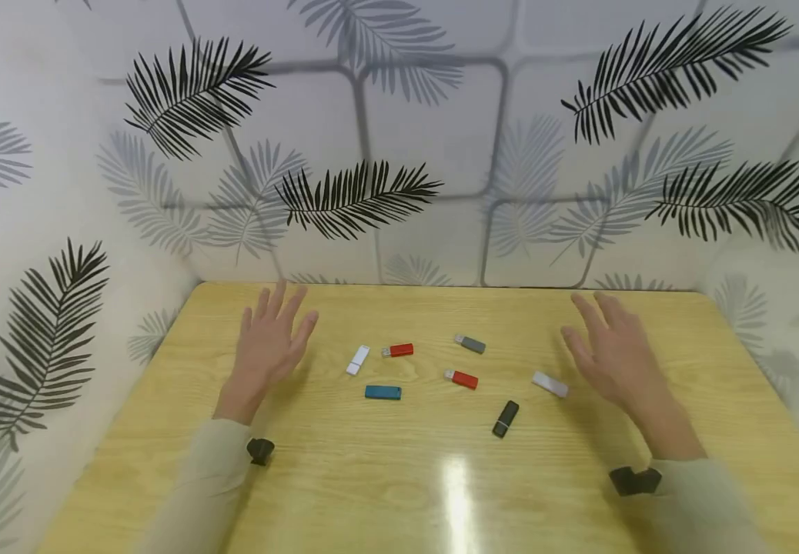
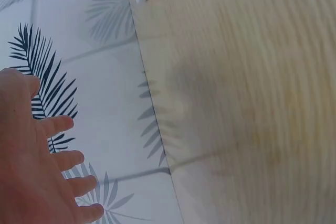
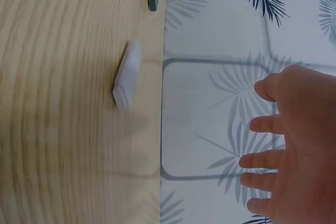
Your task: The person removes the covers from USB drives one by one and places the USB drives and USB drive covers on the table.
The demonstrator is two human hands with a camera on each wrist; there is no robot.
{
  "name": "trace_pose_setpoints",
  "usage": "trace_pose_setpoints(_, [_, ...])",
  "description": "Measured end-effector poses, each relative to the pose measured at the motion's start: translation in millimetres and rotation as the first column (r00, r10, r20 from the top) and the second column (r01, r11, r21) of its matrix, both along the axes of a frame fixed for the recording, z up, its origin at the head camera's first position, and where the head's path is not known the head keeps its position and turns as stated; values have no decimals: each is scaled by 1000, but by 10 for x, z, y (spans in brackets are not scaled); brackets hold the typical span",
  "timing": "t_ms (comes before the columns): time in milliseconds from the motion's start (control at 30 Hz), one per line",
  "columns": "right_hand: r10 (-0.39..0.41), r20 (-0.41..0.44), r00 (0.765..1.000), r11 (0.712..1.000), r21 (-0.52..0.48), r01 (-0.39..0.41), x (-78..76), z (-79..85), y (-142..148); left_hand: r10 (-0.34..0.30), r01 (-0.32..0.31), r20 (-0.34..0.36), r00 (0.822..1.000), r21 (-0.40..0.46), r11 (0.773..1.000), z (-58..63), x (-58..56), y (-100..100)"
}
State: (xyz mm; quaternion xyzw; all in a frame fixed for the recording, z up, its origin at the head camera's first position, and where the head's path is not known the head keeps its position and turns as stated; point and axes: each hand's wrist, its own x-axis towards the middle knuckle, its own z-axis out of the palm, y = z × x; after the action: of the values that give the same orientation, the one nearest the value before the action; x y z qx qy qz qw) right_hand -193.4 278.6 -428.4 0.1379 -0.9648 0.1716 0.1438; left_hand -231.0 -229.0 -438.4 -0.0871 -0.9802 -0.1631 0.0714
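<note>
Both hands hover over a wooden table with fingers spread and nothing held. My left hand (image 1: 270, 342) is at the left, nearest a white USB stick (image 1: 358, 360). My right hand (image 1: 614, 354) is at the right, just beyond a light grey USB stick (image 1: 549, 384), which also shows in the right wrist view (image 3: 127, 74). Between the hands lie a red USB stick (image 1: 398, 350), a second red USB stick (image 1: 461, 378), a blue USB stick (image 1: 382, 392), a dark grey USB stick (image 1: 470, 344) and a black USB stick (image 1: 506, 419).
The wooden table (image 1: 344, 477) meets a patterned wall (image 1: 434, 131) with leaf prints along its back edge. Side walls flank it left and right. A dark strap piece (image 1: 260, 451) sits at the left wrist, and another (image 1: 635, 481) at the right. Light glares off the table front.
</note>
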Motion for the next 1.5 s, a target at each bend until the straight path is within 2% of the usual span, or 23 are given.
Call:
trace_pose_setpoints(167, [28, 15, 999, 996, -90, -27, -27, -40, -180, 7, -7, -15, 1000, 61, 998, -88, 60, 89])
trace_pose_setpoints(367, [54, -34, 998, 984, -167, -59, -43, -108, -375, -20, 29, -56, 998, 158, 987, -124, 83, 214])
trace_pose_setpoints(567, [69, -26, 997, 973, -218, -73, -94, -163, -504, -30, 43, -55, 998, 255, 966, -128, 104, 332])
trace_pose_setpoints(700, [80, 1, 997, 962, -260, -77, -130, -186, -581, -36, 56, -65, 997, 333, 941, -136, 108, 429])
trace_pose_setpoints(833, [95, 56, 994, 947, -313, -73, -184, -212, -657, -36, 69, -86, 996, 421, 904, -138, 109, 532])
trace_pose_setpoints(1033, [103, 115, 988, 933, -355, -56, -293, -306, -781, -61, 122, -131, 989, 529, 840, -145, 89, 690])
trace_pose_setpoints(1133, [120, 119, 986, 920, -386, -65, -336, -357, -844, -68, 143, -148, 987, 586, 798, -151, 77, 773])
trace_pose_setpoints(1300, [152, 154, 976, 887, -456, -66, -365, -423, -946, -89, 169, -152, 984, 680, 713, -172, 72, 919])
trace_pose_setpoints(1500, [157, 261, 953, 874, -485, -12, -359, -501, -1021, -135, 171, -109, 985, 747, 643, -228, 91, 1046])
